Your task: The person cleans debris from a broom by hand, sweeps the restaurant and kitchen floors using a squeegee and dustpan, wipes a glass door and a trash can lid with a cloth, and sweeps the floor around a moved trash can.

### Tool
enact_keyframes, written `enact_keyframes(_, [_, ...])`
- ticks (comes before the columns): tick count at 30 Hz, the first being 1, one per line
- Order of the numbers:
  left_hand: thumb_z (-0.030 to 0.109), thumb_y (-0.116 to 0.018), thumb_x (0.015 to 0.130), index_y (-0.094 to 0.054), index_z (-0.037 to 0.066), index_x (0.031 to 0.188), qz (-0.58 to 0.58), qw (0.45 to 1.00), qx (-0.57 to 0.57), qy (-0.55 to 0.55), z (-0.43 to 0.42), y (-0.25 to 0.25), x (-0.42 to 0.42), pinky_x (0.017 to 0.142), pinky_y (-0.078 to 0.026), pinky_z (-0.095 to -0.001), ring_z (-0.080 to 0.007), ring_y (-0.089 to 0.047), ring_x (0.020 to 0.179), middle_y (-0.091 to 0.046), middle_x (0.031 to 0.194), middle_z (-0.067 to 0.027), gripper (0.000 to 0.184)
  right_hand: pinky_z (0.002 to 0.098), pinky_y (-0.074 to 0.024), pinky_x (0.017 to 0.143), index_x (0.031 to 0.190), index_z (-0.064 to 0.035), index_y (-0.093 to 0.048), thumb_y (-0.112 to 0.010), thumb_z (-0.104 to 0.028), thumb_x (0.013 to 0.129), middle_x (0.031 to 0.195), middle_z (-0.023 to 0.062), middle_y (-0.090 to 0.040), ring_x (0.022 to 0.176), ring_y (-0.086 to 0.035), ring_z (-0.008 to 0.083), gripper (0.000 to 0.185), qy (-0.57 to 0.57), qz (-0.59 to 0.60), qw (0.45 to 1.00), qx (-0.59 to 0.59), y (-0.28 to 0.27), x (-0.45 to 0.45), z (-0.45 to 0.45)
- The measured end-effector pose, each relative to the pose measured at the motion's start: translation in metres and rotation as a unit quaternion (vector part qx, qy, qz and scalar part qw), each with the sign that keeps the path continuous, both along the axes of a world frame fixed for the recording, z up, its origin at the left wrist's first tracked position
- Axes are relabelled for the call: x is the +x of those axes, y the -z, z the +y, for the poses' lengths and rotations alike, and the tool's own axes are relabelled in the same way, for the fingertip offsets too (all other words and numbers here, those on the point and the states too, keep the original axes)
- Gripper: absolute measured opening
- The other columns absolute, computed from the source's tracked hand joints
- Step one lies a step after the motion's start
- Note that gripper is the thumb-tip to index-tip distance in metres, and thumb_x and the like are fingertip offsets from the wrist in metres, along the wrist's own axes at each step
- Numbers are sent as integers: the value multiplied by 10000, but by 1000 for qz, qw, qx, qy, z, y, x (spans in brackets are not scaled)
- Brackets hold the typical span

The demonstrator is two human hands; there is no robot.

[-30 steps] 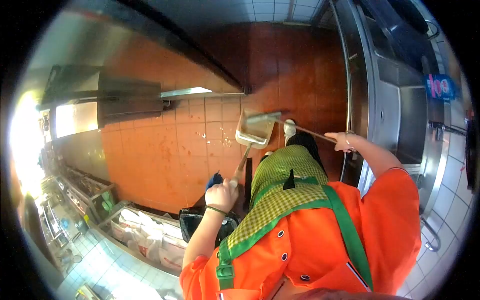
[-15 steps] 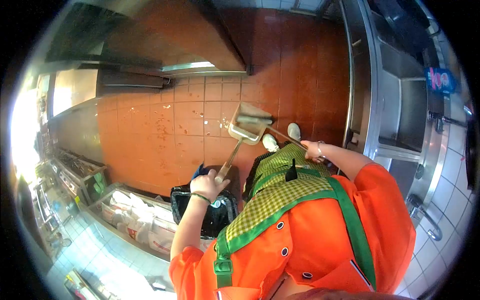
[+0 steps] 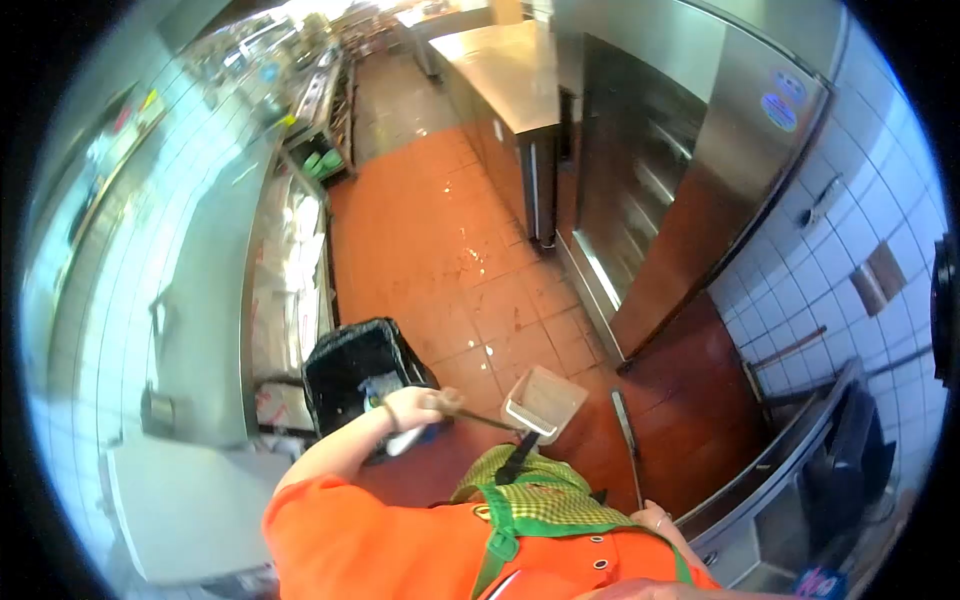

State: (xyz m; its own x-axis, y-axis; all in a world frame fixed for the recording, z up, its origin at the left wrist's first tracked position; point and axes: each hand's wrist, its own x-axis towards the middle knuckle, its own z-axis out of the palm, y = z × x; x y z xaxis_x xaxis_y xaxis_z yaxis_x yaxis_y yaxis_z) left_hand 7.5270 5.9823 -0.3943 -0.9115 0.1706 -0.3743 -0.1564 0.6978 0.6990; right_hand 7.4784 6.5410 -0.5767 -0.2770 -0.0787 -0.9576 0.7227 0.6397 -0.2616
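My left hand [image 3: 412, 408] is closed around the handle of a long-handled dustpan [image 3: 570, 402]. The beige pan is beside my apron, over the tiled floor, and looks empty. Low at the right, my right hand [image 3: 655, 518] grips the stick of a broom [image 3: 622, 420], whose narrow grey head is near the floor, apart from the pan. Just beyond my left hand stands a black-lined bin [image 3: 335, 365] with some pale and blue refuse inside. Small light scraps [image 3: 475, 262] are scattered on the red tiles.
A steel refrigerator [image 3: 690, 190] and a steel-topped counter [image 3: 500, 65] line the right side. White bags [image 3: 300, 260] fill a low shelf on the left, under a steel worktop [image 3: 205, 300]. A sink unit [image 3: 770, 520] stands close at my right.
My view has turned along the aisle. The broom head has left the dustpan and is now off to its right. Both hands keep hold of their handles.
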Motion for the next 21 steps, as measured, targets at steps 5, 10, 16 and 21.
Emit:
enact_keyframes(5, [109, -494, 701, -567, -24, 1022, 13, 931, 201, -303, 35, -73, 144, 921, -331, -290, -202, -486, 1037, -543, 1103, -126, 354, 339, -378, 358, 1071, 52, -316, -523, -8, 734, 484, 126, -463, 390, -452, 199, 400, -99, 38, 994, -7, -49, -55, -29])
enact_keyframes(10, [118, -549, 642, -570, -26, 956, 121, 785, 230, -563, 103, -104, 283, 800, -402, -265, -165, -539, 863, -589, 931, -85, 346, 335, -350, 384, 583, -23, -512, -542, -158, 737, 472, 109, -492, 396, -441, 205, 207, -271, 60, 959, -65, -31, -91, -74])
enact_keyframes(16, [335, -615, 592, -526, -49, 994, 187, 640, 210, -715, 198, -142, 372, 454, -297, -198, -80, -420, 529, -482, 626, -9, 562, 285, -323, 356, 1305, 2, -130, -529, 7, 730, 503, 38, -424, 407, -411, 124, 699, -225, -52, 972, -46, -4, -106, -125])
enact_keyframes(21, [353, -508, 690, -537, -30, 932, 266, 548, 246, -754, 202, -87, 471, 426, -300, -235, -112, -402, 445, -470, 542, -49, 454, 251, -309, 363, 1140, -23, -393, -501, -35, 753, 546, 35, -457, 419, -414, 105, 402, -387, 69, 917, -63, 17, -88, -165])
